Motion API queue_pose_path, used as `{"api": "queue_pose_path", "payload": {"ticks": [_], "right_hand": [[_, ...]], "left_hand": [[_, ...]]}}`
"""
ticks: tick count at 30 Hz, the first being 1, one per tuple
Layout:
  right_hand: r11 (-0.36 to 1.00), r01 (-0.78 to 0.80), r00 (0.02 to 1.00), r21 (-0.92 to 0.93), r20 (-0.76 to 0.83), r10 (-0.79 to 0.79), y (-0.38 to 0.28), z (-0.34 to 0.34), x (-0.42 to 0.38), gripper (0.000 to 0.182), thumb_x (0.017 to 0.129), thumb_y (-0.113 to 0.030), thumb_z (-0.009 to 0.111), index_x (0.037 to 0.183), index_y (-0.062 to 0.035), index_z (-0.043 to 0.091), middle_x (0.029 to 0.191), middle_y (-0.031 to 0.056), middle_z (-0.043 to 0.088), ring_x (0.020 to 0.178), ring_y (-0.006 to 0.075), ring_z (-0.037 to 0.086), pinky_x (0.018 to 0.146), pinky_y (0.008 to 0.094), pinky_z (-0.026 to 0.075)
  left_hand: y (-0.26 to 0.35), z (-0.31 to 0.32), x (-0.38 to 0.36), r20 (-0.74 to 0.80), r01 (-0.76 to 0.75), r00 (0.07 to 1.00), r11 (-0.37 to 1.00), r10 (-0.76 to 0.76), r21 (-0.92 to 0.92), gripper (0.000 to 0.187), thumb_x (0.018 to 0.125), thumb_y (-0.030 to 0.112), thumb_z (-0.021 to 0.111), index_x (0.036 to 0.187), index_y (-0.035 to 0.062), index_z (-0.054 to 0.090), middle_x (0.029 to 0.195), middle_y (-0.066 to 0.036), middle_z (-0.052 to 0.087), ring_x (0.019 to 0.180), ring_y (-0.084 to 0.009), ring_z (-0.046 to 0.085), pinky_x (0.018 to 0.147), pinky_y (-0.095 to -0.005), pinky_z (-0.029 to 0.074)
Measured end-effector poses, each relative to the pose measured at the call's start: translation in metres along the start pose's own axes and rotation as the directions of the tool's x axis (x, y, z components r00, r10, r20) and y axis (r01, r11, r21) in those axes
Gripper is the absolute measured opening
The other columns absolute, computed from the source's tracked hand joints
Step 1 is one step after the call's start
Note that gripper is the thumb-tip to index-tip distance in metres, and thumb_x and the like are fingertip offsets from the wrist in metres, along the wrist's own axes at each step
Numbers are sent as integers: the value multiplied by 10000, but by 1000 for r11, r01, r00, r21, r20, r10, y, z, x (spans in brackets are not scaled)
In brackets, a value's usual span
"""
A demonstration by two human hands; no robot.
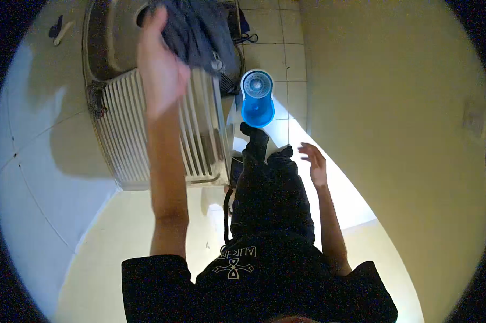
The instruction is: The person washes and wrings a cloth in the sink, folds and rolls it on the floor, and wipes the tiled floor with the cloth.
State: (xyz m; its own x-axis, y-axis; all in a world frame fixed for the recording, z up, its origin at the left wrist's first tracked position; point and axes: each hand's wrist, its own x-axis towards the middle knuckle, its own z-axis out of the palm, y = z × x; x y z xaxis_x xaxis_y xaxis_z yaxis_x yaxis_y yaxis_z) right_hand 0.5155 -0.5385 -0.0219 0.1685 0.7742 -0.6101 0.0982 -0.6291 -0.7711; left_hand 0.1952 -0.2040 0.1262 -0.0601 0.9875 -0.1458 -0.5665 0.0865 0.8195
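Your left hand [165, 72], blurred, stretches to the upper left of the frame, its thumb raised beside a bundle of dark grey fabric [197, 35]; you cannot tell here whether the fingers are closed on the cloth. The bundle lies at the top of the frame, left of centre, overlapping the edge of a ribbed, pale metal drainboard [127, 121] that slopes across the left of the picture. Above the ribs, a brownish metal sink basin [105, 37] sits at the upper left. Your right hand [315, 164] hangs right of centre, holding nothing, its fingers loosely parted beside your black trousers [275, 188]. Near the upper centre, just beyond your feet, a bright blue plastic mop bucket [258, 114] with a round, pale spinner basket [257, 84] stands on the beige tiled floor [294, 62].
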Motion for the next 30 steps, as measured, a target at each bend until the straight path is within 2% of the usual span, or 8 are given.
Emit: {"api": "queue_pose_path", "payload": {"ticks": [3, 6, 8, 11, 17, 21, 27, 30], "right_hand": [[897, 180, 968, 404, 87, -234, -83, 31, -3, 563, 1091, -416, 493, 1458, 11, 478, 1346, 191, 609, 1196, 282, 638, 956, 443, 554], [589, 282, 886, 757, 29, -462, -169, 50, -23, 732, 1006, -436, 654, 1530, -3, 381, 1443, 201, 529, 1208, 252, 616, 1012, 395, 520], [661, 505, 841, 555, -146, -521, -199, 52, -31, 656, 982, -305, 706, 1484, 12, 428, 1370, 178, 579, 1168, 233, 626, 1001, 371, 513], [783, 484, 873, 390, -151, -464, -203, 27, -67, 598, 962, -255, 717, 1439, 20, 483, 1256, 135, 645, 1121, 217, 649, 950, 381, 543], [762, 482, 875, 433, -279, -395, -205, -49, -156, 386, 973, -211, 614, 1202, 100, 625, 1087, 128, 679, 940, 199, 655, 816, 330, 545], [722, 563, 825, 403, -224, -518, -213, -112, -192, 512, 889, -379, 632, 973, 124, 678, 1152, 205, 651, 1052, 276, 606, 962, 360, 459], [579, 556, 819, 597, -276, -503, -204, -177, -256, 666, 735, -477, 738, 1009, 121, 633, 1137, 235, 613, 1028, 297, 595, 942, 350, 449], [631, 544, 838, 552, -381, -390, -196, -204, -282, 800, 601, -571, 825, 1052, 50, 602, 1070, 149, 601, 997, 233, 598, 893, 315, 449]], "left_hand": [[-33, 35, -79, 262, 214, 949, 970, -177, -119, 688, 1056, 447, 382, 1582, 13, 293, 1661, -202, 302, 1554, -352, 261, 1261, -537, 243], [-49, 64, -142, 262, 336, 914, 940, -308, -67, 679, 1059, 416, 459, 1568, -16, 333, 1608, -173, 410, 1437, -302, 458, 1199, -445, 355], [-48, 83, -174, 293, 386, 889, 920, -352, -69, 645, 1060, 342, 525, 1556, -37, 360, 1600, -160, 425, 1417, -234, 474, 1179, -365, 370], [-22, 114, -207, 304, 260, 895, 936, -326, 237, 572, 1042, 285, 573, 1489, -53, 455, 1469, -124, 538, 1341, -211, 522, 1131, -328, 387], [13, 154, -253, 476, -236, 873, 761, -107, 604, 299, 1045, 246, 551, 1021, -51, 581, 804, -58, 490, 756, -155, 438, 712, -313, 390], [30, 204, -289, 336, 191, 880, 897, -337, 398, 467, 1002, 379, 563, 959, -83, 614, 843, -72, 561, 789, -166, 539, 737, -279, 426], [-5, 259, -333, 728, 430, 617, 903, -300, 8, 805, 955, 543, 577, 1230, -214, 587, 1325, -305, 545, 1171, -308, 626, 1010, -345, 498], [-22, 290, -351, 823, 302, 527, 952, -210, 50, 916, 902, 631, 605, 1257, -212, 583, 1348, -335, 522, 1218, -348, 598, 1047, -388, 478]]}}
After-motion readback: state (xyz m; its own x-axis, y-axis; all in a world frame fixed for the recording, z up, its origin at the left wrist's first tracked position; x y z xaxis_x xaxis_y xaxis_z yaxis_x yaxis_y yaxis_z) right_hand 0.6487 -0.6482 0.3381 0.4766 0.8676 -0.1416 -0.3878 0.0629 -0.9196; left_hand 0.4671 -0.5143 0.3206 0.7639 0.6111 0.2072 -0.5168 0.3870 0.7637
